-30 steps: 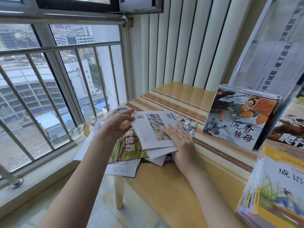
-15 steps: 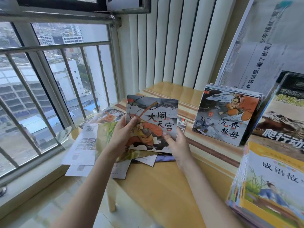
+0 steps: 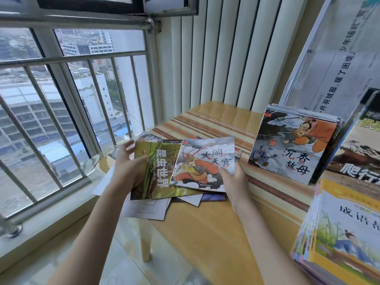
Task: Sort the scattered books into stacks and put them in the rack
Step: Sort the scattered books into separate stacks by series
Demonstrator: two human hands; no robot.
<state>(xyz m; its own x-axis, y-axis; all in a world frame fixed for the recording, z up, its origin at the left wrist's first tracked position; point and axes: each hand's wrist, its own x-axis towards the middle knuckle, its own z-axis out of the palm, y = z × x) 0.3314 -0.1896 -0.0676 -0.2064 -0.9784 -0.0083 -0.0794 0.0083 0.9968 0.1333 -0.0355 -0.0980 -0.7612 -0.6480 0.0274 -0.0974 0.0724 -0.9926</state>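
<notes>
Above the scattered books [image 3: 156, 208] at the table's [image 3: 205, 239] window-side edge, the left hand [image 3: 127, 171] grips a green book [image 3: 153, 171]; the right hand [image 3: 234, 179] pinches a picture book [image 3: 205, 161] beside it.

Left hand [image 3: 128, 171] curled in grip; right hand [image 3: 234, 177] pinching; forearms extended.

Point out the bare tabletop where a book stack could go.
Bare wood lies near the table front edge, between the scattered books and the yellow-covered stack. The striped far corner is also free. It is crowded under both hands.
</notes>
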